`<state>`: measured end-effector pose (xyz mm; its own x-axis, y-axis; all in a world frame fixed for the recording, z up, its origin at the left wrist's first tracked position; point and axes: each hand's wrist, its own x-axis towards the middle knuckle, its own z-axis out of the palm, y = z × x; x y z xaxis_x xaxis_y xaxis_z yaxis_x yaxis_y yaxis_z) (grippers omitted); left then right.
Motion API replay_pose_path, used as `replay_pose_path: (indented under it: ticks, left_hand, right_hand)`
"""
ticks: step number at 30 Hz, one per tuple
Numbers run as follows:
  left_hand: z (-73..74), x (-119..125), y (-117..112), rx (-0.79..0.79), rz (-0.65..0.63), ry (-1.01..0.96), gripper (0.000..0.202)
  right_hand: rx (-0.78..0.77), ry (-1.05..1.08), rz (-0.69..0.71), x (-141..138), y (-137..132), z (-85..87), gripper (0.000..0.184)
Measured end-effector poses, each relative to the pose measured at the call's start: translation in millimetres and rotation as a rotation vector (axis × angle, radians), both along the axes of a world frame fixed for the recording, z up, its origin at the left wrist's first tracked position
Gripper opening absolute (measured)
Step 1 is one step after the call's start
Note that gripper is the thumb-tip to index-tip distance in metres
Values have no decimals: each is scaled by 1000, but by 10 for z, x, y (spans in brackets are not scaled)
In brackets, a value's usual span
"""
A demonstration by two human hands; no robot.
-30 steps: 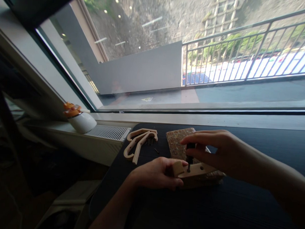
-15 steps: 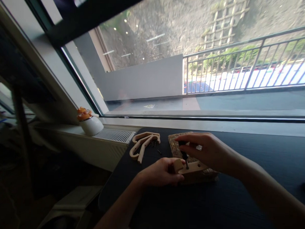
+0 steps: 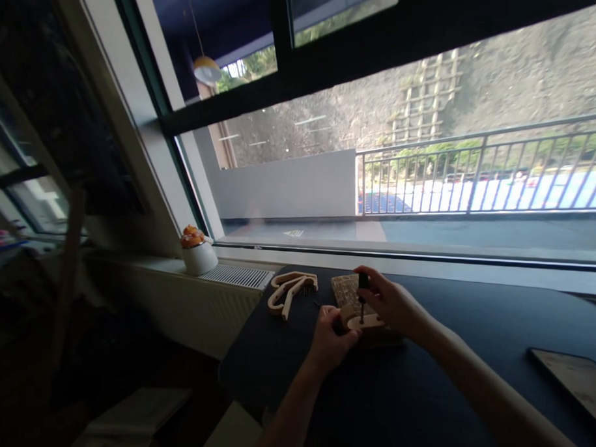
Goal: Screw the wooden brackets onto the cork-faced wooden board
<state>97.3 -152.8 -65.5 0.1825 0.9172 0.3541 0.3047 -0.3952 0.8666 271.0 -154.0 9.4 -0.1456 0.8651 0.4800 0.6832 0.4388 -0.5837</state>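
Observation:
My right hand (image 3: 395,308) is closed around the dark handle of a screwdriver (image 3: 363,286). The screwdriver stands nearly upright, its tip at a hole near the left end of a pale wooden hook (image 3: 370,322). My left hand (image 3: 332,334) pinches that end of the hook, thumb in front and fingers behind. Under and behind the hook is a rough brown board (image 3: 343,287). More wooden hooks (image 3: 281,306) lie to the left, with several small dark screws (image 3: 307,291) beside them. A single loose screw (image 3: 317,304) lies close to my left hand.
Everything rests on a dark table (image 3: 449,372) with rounded corners. A phone-like flat device (image 3: 573,383) lies at the right. Beyond the left edge, a white pot with an orange top (image 3: 200,256) stands by a radiator (image 3: 237,276). A window runs along the back.
My view has tilted up and shifted, bringing more of the flat device into sight. The screwdriver now stands straighter over the hook. Both hands keep their holds.

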Motion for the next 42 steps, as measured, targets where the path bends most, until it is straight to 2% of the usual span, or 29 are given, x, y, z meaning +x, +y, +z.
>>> replay_pose_path:
  ticks: [4, 9, 18, 22, 26, 33, 36, 42]
  left_hand:
    - [-56, 33, -31, 66, 27, -2, 17]
    - [-103, 29, -51, 119, 42, -12, 21]
    - [-159, 11, -22, 165, 45, -14, 21]
    - [-193, 15, 2, 179, 55, -25, 22]
    - [-189, 18, -5, 199, 53, -42, 20]
    - [-166, 7, -39, 216, 63, -52, 16]
    - [-179, 6, -30, 221, 63, -55, 16]
    - [-168, 13, -33, 224, 60, -56, 16]
  right_hand:
    - [28, -16, -32, -40, -42, -42, 45]
    - [48, -67, -102, -74, 15, -2, 44]
    - [61, -125, -297, -87, -45, 55, 37]
    - [53, -154, -223, -28, -85, 151, 27]
    - [39, -152, -151, -46, -42, 212, 28]
    - [48, -109, -111, -108, 52, 178, 30]
    - [68, -91, -102, -92, 17, 176, 27]
    - [119, -38, -100, -67, -97, 139, 34]
